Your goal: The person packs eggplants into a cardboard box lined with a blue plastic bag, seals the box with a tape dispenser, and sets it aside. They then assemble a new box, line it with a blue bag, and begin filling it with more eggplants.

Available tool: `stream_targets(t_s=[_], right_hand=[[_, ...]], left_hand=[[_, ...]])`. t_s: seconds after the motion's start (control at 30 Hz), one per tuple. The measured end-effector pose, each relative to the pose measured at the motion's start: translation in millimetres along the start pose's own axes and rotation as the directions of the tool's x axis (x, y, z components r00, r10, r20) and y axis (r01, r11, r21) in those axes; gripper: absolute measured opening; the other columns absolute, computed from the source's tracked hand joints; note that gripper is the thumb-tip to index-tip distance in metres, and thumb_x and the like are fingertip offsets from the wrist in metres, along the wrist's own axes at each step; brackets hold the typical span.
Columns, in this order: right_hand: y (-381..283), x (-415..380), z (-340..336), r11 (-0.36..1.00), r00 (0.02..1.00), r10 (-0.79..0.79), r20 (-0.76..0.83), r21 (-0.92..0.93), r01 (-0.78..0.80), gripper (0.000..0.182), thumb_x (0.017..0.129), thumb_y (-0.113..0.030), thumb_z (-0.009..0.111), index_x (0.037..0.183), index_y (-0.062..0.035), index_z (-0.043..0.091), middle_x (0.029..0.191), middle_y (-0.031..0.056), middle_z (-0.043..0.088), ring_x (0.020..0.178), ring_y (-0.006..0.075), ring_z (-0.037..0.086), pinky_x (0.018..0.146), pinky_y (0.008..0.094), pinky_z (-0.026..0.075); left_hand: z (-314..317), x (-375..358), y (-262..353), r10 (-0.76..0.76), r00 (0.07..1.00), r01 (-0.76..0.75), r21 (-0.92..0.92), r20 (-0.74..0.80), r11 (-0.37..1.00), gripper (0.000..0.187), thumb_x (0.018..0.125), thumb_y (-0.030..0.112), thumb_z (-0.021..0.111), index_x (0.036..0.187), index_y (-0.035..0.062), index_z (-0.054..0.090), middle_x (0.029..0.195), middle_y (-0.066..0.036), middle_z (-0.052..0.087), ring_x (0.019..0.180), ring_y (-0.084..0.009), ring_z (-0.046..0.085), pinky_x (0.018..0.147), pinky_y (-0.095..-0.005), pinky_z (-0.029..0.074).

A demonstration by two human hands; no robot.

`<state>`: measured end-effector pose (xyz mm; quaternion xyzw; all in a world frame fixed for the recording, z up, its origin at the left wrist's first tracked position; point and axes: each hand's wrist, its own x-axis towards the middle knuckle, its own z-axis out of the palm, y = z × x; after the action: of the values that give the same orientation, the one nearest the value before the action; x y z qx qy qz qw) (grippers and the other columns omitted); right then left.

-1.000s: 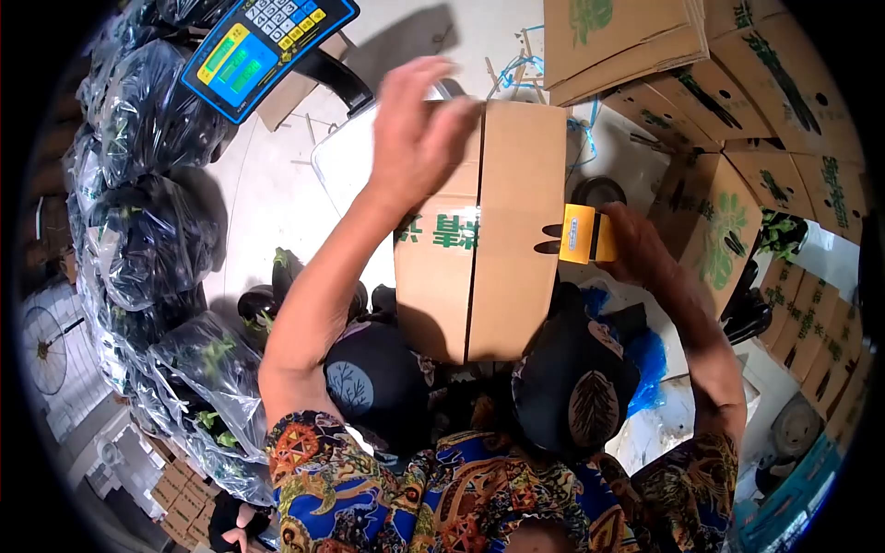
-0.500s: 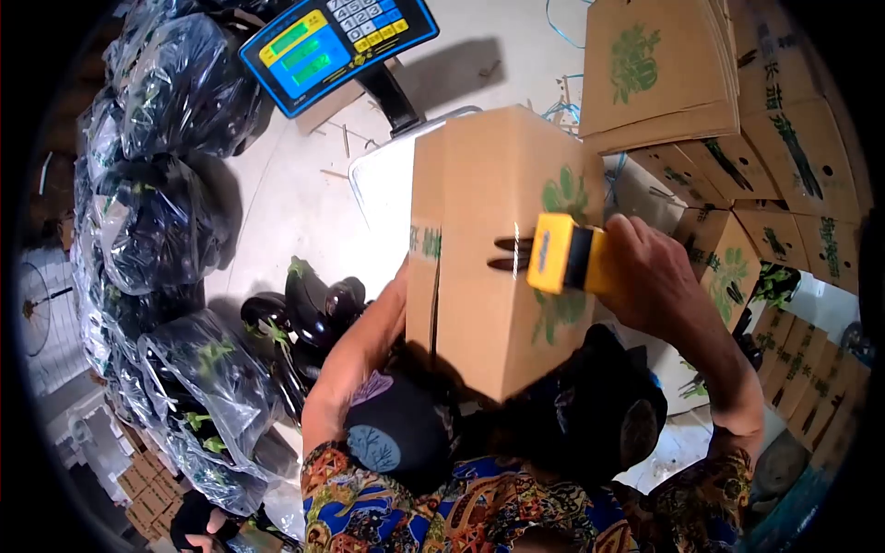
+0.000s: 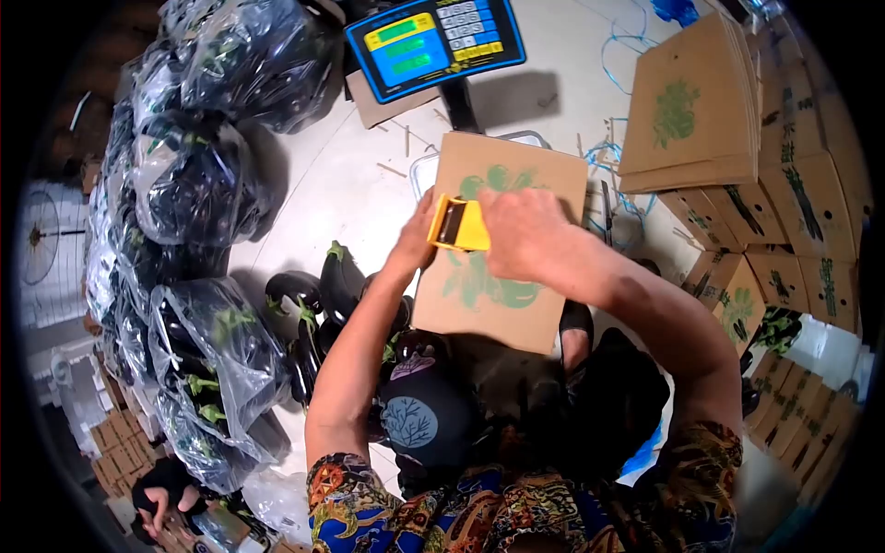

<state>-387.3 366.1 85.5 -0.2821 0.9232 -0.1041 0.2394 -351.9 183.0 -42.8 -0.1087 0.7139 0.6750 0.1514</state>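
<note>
A closed cardboard box (image 3: 498,309) with a green vegetable print sits in front of my knees, partly over the pale platform of a scale. My right hand (image 3: 527,230) is wrapped round a yellow tape dispenser (image 3: 471,226), whose dark-edged front lies at the box's left edge. Beside that front end, my left hand (image 3: 415,241) rests along the box's left edge, its fingers stretched and partly hidden by the dispenser. Loose eggplants (image 3: 339,281) lie on the floor left of my left forearm.
A blue scale display (image 3: 438,46) stands beyond the box. Clear plastic bags of eggplants (image 3: 198,175) line the left. Flattened cartons (image 3: 691,111) and stacked boxes (image 3: 811,217) fill the right. Another person (image 3: 166,498) is at lower left. Blue strapping (image 3: 608,152) lies on the floor.
The box has been turned, and its printed face now shows broadly. My right hand has moved left with the dispenser. My left hand, hidden before, now shows at the box's left edge.
</note>
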Motion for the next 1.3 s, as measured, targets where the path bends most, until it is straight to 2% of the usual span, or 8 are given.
stream_targets(t_s=[0.07,0.3,0.5,0.73,0.83,1.03,1.2,1.3], right_hand=[[1.4,-9.3,-8.9,1.000,0.999,0.016,-0.037,-0.025,-0.017,0.035,0.074,-0.012,0.066,0.103,0.0019,0.054,0.088,0.0192,0.067,0.085,0.0372,0.068,0.074,0.0437,0.054],[75.9,-83.1,-4.5,0.990,0.996,0.021,-0.092,0.139,-0.008,0.052,0.074,-0.023,0.075,0.114,-0.0028,0.049,0.094,0.0200,0.065,0.084,0.0400,0.065,0.072,0.0474,0.051],[152.4,-135.7,47.7,0.998,0.981,0.051,-0.186,0.054,-0.042,0.049,0.072,-0.031,0.080,0.099,-0.0051,0.050,0.091,0.0173,0.062,0.085,0.0385,0.063,0.070,0.0451,0.051],[193.4,-105.7,124.2,0.977,0.968,-0.046,-0.246,0.191,0.095,0.058,0.066,-0.026,0.086,0.104,-0.0045,0.047,0.095,0.0181,0.058,0.089,0.0394,0.060,0.073,0.0440,0.051],[194.8,-89.9,162.2,0.870,0.958,0.067,-0.280,0.486,0.081,0.061,0.064,-0.021,0.087,0.106,-0.0051,0.046,0.094,0.0179,0.057,0.088,0.0406,0.059,0.073,0.0429,0.050],[185.9,-119.3,136.7,0.927,0.906,-0.042,-0.422,0.323,0.193,0.056,0.064,-0.016,0.085,0.101,-0.0040,0.045,0.087,0.0160,0.054,0.081,0.0403,0.058,0.066,0.0427,0.049],[149.5,-147.8,58.6,0.974,0.919,0.027,-0.392,0.219,0.064,0.053,0.065,-0.018,0.082,0.101,-0.0045,0.046,0.089,0.0163,0.056,0.080,0.0388,0.060,0.066,0.0438,0.050],[113.3,-129.2,26.3,0.984,0.940,0.077,-0.331,0.178,-0.018,0.048,0.066,-0.018,0.079,0.099,-0.0050,0.048,0.089,0.0163,0.057,0.080,0.0386,0.061,0.067,0.0446,0.051]], left_hand=[[-6.4,2.4,-10.8,0.087,0.995,-0.061,0.384,-0.051,0.921,0.071,0.097,0.058,0.034,0.146,0.0058,0.036,0.126,-0.021,0.060,0.118,-0.0348,0.057,0.100,-0.0367,0.042],[0.5,-1.0,15.6,0.022,0.992,0.045,0.517,-0.122,0.855,0.071,0.095,0.062,0.029,0.141,0.0096,0.045,0.120,-0.026,0.062,0.115,-0.0457,0.056,0.099,-0.0451,0.043],[0.0,0.9,10.8,0.000,0.991,0.070,0.526,-0.131,0.847,0.076,0.094,0.065,0.027,0.141,0.0097,0.047,0.120,-0.025,0.063,0.116,-0.0439,0.056,0.099,-0.0436,0.042],[-4.5,6.8,-3.0,-0.178,0.973,0.209,0.239,-0.146,0.948,0.077,0.093,0.064,0.040,0.134,0.0008,0.053,0.120,-0.020,0.064,0.110,-0.0295,0.061,0.096,-0.0348,0.045],[1.4,3.8,0.2,-0.316,0.946,0.310,-0.084,-0.078,0.947,0.071,0.093,0.058,0.048,0.130,-0.0024,0.056,0.111,-0.017,0.066,0.097,-0.0231,0.065,0.084,-0.0319,0.051],[15.4,3.0,3.4,-0.325,0.945,0.324,-0.277,0.046,0.905,0.067,0.093,0.054,0.049,0.127,-0.0027,0.057,0.104,-0.017,0.068,0.091,-0.0227,0.067,0.078,-0.0345,0.056],[35.6,13.9,-29.2,-0.362,0.877,0.480,-0.533,0.317,0.696,0.070,0.094,0.059,0.043,0.143,0.0084,0.043,0.130,-0.016,0.058,0.107,-0.0280,0.064,0.089,-0.0409,0.056],[26.8,21.1,-32.2,-0.292,0.897,0.432,-0.520,0.332,0.737,0.073,0.095,0.062,0.040,0.143,0.0063,0.043,0.129,-0.016,0.059,0.106,-0.0274,0.065,0.089,-0.0401,0.056]])
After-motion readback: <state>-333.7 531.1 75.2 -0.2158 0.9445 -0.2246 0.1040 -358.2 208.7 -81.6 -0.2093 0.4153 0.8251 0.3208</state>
